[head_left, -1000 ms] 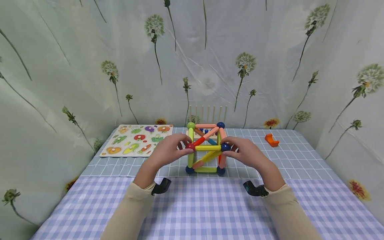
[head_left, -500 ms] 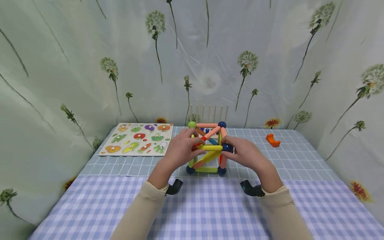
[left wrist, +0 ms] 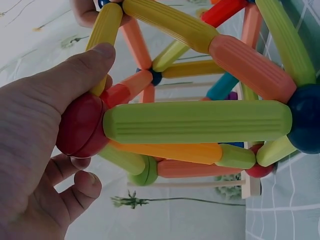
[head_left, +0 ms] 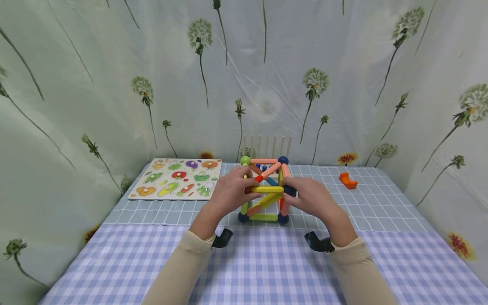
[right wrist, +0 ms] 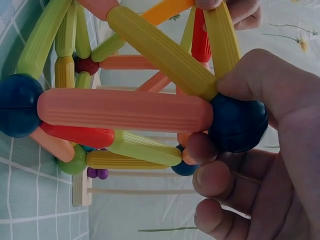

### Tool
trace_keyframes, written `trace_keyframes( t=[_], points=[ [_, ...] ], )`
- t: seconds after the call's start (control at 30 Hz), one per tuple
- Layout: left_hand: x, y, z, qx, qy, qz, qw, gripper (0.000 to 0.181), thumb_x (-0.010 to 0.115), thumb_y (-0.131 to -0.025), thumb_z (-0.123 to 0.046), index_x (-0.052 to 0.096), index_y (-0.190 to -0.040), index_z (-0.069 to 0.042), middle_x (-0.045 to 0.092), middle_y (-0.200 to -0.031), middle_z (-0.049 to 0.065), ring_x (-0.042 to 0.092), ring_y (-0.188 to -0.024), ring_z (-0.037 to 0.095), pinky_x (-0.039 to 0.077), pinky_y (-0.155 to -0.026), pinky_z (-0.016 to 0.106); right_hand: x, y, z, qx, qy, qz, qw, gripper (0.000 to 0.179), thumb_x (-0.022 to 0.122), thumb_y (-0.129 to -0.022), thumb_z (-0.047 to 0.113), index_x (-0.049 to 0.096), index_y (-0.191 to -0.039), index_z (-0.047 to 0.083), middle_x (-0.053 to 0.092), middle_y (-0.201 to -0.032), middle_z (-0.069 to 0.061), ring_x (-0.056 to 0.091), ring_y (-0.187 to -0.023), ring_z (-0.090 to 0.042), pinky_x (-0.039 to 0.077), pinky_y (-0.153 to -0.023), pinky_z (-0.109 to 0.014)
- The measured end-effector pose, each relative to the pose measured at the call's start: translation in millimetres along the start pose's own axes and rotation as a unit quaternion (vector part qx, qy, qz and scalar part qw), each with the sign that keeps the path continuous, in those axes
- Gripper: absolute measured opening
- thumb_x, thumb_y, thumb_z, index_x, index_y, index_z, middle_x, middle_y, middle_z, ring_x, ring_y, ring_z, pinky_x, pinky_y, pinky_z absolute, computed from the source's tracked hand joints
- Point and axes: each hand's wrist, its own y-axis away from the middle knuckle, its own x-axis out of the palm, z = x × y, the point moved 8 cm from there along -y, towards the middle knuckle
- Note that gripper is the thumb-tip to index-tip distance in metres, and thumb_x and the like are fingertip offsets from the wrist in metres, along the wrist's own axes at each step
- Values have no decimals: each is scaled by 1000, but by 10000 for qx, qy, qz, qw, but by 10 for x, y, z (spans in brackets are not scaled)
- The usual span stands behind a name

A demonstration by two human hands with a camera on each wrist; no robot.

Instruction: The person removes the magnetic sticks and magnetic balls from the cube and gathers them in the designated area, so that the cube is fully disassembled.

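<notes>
"As the left hand [head_left: 230, 190] clutched the rod frame [head_left: 267, 189] beside its red ball [left wrist: 80, 125]—"

"—the right hand [head_left: 312, 195] gripped a navy ball [right wrist: 237, 122], and the frame stood nearer the surface's [head_left: 263, 262] far edge!"

Pinching from both sides

The left forearm [head_left: 177, 271] and right forearm [head_left: 360, 271] extend forward and slant inward, in beige sleeves that end at the wrists [head_left: 340, 233]. The left hand [head_left: 230, 191] and right hand [head_left: 313, 195] face each other, near but apart, and each is pinching. The left thumb [left wrist: 80, 76] is stretched almost straight; bent left fingers [left wrist: 86, 186] lie below it. The right thumb [right wrist: 252, 75] is bent, and the right fingers [right wrist: 216, 180] curl beneath it, fingertips stacked in a row.
</notes>
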Motion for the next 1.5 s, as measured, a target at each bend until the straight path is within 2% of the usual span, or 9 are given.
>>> trace_keyframes(
  t=[0.13,0.37,0.63,1.07,1.27,1.5],
  points=[
    [-3,1,-9,17,37,-67,10000,25,83,-79,-42,79,-94,-23,50,-90,-7,44,-84,10,41,-58,17,4,-6,-2,75,57,45,9999,26,64,-92,26,68,-117,18,71,-99,0,55,-76,-15,49,-64,-28],
    [8,-2,-5,-22,28,6,10000,25,83,-79,-43,80,-94,-23,50,-90,-8,45,-85,10,42,-58,15,17,-12,4,88,74,163,9998,26,63,-92,25,68,-117,18,70,-98,0,55,-77,-15,48,-64,-28],
    [-1,-13,-7,46,73,-85,9999,24,84,-78,-43,80,-92,-23,51,-91,-8,45,-84,10,42,-59,16,4,-4,1,103,181,164,9996,27,61,-93,26,67,-118,19,70,-100,-1,57,-79,-17,53,-70,-34],
    [6,-9,-7,42,97,-82,9999,23,85,-79,-38,81,-97,-23,51,-91,-7,45,-86,11,43,-60,17,-16,10,-51,126,180,209,9995,24,59,-93,24,68,-114,21,69,-100,-1,57,-81,-18,53,-72,-36],
    [0,-3,-4,43,64,-57,10000,24,83,-80,-41,80,-97,-25,51,-91,-7,44,-86,11,43,-61,18,3,-16,-50,93,32,190,9998,20,59,-91,23,65,-110,20,65,-93,0,54,-78,-16,48,-67,-32],
    [-21,-1,-7,94,-18,-126,9999,24,83,-79,-42,80,-93,-22,51,-90,-7,46,-84,11,42,-59,16,-58,-8,-67,115,-68,-21,9999,19,65,-90,18,64,-109,17,68,-99,-3,57,-82,-20,55,-76,-40]
  ],
)
